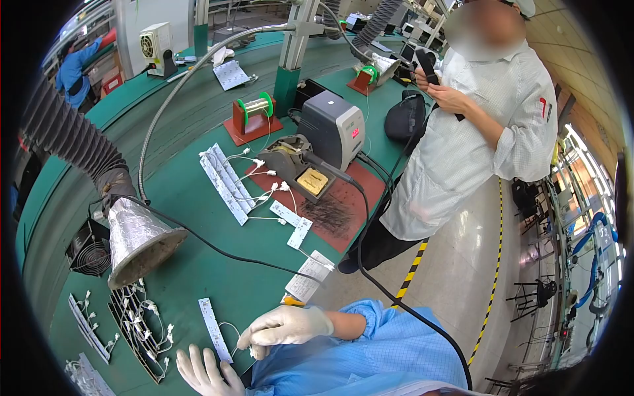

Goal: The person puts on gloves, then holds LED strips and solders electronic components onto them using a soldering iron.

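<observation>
My left hand (206,373), in a white glove, is open with its fingers spread, near the bottom end of a narrow white LED strip board (214,329). My right hand (285,328), gloved too, is closed in a pinch just right of that board. A thin white wire (234,326) runs from the board toward its fingertips, where a small white connector (253,352) partly shows. Left of my hands lies a stack of strip boards (135,333) with tangled white connectors. A white paper label sheet (309,277) lies beyond my right hand.
A soldering station (333,129), iron stand with yellow sponge (312,179) and solder spool (255,109) stand at the back. A fume hose funnel (142,241) hangs at left. More boards (226,185) lie mid-table. A black cable (360,247) crosses the right edge; a person (472,125) stands beyond.
</observation>
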{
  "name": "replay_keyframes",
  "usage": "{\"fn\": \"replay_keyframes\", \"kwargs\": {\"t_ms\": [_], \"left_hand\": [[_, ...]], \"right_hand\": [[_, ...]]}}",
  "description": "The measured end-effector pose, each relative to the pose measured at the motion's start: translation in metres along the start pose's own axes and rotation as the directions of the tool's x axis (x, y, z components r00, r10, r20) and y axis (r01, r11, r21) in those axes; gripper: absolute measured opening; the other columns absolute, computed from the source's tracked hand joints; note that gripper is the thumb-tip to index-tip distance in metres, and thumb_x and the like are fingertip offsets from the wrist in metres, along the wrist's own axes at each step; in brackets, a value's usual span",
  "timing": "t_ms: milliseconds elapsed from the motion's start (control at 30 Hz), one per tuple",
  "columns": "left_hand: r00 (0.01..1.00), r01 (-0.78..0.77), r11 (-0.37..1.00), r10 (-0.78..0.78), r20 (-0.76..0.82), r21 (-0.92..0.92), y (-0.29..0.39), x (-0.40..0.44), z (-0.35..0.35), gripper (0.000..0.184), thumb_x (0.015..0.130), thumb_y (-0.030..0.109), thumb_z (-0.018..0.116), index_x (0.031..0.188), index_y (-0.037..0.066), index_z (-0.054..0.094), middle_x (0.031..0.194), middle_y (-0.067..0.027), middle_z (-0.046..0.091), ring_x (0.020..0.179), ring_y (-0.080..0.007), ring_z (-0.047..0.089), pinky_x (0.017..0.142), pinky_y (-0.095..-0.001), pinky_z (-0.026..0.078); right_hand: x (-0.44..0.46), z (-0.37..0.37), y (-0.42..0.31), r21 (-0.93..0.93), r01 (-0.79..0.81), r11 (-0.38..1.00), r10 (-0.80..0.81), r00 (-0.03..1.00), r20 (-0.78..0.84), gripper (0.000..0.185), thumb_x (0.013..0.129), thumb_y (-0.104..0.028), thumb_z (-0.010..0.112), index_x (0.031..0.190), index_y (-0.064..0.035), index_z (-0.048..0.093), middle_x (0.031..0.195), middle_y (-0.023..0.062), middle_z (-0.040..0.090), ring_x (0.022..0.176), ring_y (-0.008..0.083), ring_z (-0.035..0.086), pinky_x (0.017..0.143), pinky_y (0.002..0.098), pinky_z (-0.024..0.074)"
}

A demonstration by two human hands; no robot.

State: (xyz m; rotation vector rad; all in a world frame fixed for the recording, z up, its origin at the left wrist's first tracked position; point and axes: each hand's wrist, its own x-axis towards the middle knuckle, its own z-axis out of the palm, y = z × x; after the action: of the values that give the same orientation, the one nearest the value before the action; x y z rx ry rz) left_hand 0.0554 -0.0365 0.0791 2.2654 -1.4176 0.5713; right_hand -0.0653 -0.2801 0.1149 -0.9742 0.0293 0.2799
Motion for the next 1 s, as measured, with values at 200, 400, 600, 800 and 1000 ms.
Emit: {"fn": "replay_keyframes", "kwargs": {"t_ms": [200,400,600,800,1000], "left_hand": [[1.0,0.0,1.0,0.0,0.01,0.0,-0.0002,-0.0001,-0.0004,0.049,0.085,0.01,0.052,0.134,0.005,0.049,0.142,-0.0205,0.046,0.133,-0.0505,0.038,0.106,-0.0653,0.029],[0.999,0.02,1.0,-0.02,0.026,0.008,0.0018,0.0004,-0.0016,0.049,0.085,0.01,0.053,0.133,0.005,0.049,0.142,-0.021,0.046,0.133,-0.0499,0.038,0.106,-0.0652,0.029],[0.999,0.029,1.0,-0.029,0.028,0.011,0.0019,-0.0002,-0.0012,0.048,0.084,0.009,0.053,0.132,0.005,0.05,0.142,-0.0207,0.046,0.133,-0.0494,0.038,0.107,-0.0651,0.029],[1.0,0.023,1.0,-0.023,0.01,0.009,0.0055,0.0034,-0.0044,0.047,0.084,0.008,0.053,0.131,0.005,0.05,0.142,-0.0204,0.046,0.134,-0.049,0.037,0.106,-0.0653,0.03],[0.999,0.031,1.0,-0.031,0.018,-0.004,0.0048,0.0028,-0.0043,0.047,0.084,0.008,0.053,0.131,0.005,0.05,0.142,-0.0201,0.046,0.134,-0.0487,0.037,0.106,-0.0654,0.03]], "right_hand": [[-0.0017,0.0021,-0.0038,-0.015,-0.017,1.0,0.017,1.0,-0.021,0.041,0.103,-0.02,0.044,0.131,0.0092,0.05,0.104,0.0089,0.065,0.1,0.0146,0.061,0.091,0.028,0.0475],[-0.0016,0.0014,-0.0034,0.006,-0.013,1.0,0.013,1.0,-0.012,0.041,0.103,-0.021,0.044,0.131,0.0092,0.05,0.104,0.0089,0.064,0.1,0.0146,0.061,0.091,0.0281,0.0475],[-0.0015,0.0019,-0.0018,0.044,-0.033,0.998,0.034,0.999,-0.024,0.042,0.103,-0.022,0.044,0.131,0.0091,0.05,0.105,0.009,0.064,0.101,0.0148,0.061,0.091,0.0282,0.0473],[-0.0004,0.0006,0.0001,0.069,-0.031,0.997,0.032,0.999,-0.015,0.042,0.103,-0.02,0.046,0.132,0.0091,0.049,0.105,0.009,0.064,0.101,0.0152,0.061,0.091,0.0284,0.0473],[-0.0008,0.0006,0.0007,0.048,-0.033,0.998,0.034,0.999,-0.031,0.04,0.103,-0.018,0.045,0.132,0.0092,0.05,0.105,0.0093,0.065,0.102,0.0153,0.061,0.091,0.0284,0.0476]]}}
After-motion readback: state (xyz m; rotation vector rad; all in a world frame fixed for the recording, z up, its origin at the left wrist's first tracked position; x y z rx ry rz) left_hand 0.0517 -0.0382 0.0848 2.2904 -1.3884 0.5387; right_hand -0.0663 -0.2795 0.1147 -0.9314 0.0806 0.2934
